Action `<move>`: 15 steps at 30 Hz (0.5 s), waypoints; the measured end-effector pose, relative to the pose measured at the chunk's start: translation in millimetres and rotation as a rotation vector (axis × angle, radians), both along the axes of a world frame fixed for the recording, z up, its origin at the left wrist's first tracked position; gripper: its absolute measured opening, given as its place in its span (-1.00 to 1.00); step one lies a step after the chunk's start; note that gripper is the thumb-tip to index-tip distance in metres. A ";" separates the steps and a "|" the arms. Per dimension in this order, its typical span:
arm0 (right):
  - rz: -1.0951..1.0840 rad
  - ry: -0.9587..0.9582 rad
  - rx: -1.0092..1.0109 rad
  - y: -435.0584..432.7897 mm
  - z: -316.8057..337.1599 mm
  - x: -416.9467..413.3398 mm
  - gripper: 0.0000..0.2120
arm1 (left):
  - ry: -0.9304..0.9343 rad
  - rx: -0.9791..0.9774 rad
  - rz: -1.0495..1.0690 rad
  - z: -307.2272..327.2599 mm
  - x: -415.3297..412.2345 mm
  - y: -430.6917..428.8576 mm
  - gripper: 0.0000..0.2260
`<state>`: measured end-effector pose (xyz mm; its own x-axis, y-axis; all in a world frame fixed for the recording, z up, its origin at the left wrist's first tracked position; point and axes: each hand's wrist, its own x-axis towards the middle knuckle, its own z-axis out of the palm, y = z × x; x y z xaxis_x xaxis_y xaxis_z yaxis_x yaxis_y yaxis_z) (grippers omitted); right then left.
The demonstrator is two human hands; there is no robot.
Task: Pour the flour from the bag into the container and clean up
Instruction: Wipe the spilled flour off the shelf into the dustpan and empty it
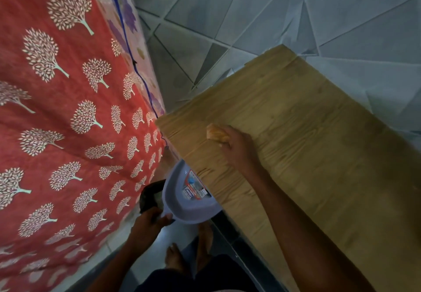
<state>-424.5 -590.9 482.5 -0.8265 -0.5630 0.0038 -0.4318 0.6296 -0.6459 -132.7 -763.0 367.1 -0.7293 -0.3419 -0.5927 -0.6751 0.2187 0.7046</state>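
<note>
At far left hangs a red cloth (57,109) printed with pale trees, with a blue cord (127,43) running down its edge.

Next, low in the view, the left hand (148,223) has its grip clamped on the rim of a pale blue dustpan (191,200), thumb on top. The pan is held just below the near edge of the counter (319,143), its mouth tucked under that edge. A dark object (151,195) sits just behind the pan at the hand; I cannot tell what it is. Bare feet (193,253) stand on the floor below.

Further right, the right hand (237,148) presses a yellow sponge (217,133) onto the counter, its grip closed around the sponge. Grey tiles (296,18) cover the wall beyond.

Neither the flour bag nor the container shows here, and no flour is visible on the wood, so this looks like the clean-up step: sweeping residue toward the pan.

Risks, as I judge them: if the pan drifts away from the edge or tips, swept flour would fall onto the floor and feet. A fast stroke could push powder past the pan's lip, or toward the cloth just beside it.

The pan carries a sticker (194,187) in red, blue and white; its print is too small and blurred to read. No brand can be made out.
</note>
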 end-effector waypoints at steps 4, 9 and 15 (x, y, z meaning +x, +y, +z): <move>-0.350 -0.301 -0.487 43.4 19.9 32.1 -0.77 | 0.073 0.056 -0.002 13.4 -5.6 0.2 -0.49; -0.612 -0.074 -0.599 133.2 32.3 62.4 -0.87 | 0.220 0.197 -0.017 20.5 -4.4 3.4 -0.90; -1.012 0.290 -0.245 231.9 35.4 69.3 -0.68 | 0.259 0.156 -0.059 4.7 -8.5 13.6 -0.77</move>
<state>-355.2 -359.0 517.8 -0.8569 0.4233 0.2941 0.0591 0.6476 -0.7597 -141.2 -749.5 371.9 -0.8787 -0.2138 -0.4267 -0.4583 0.1285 0.8794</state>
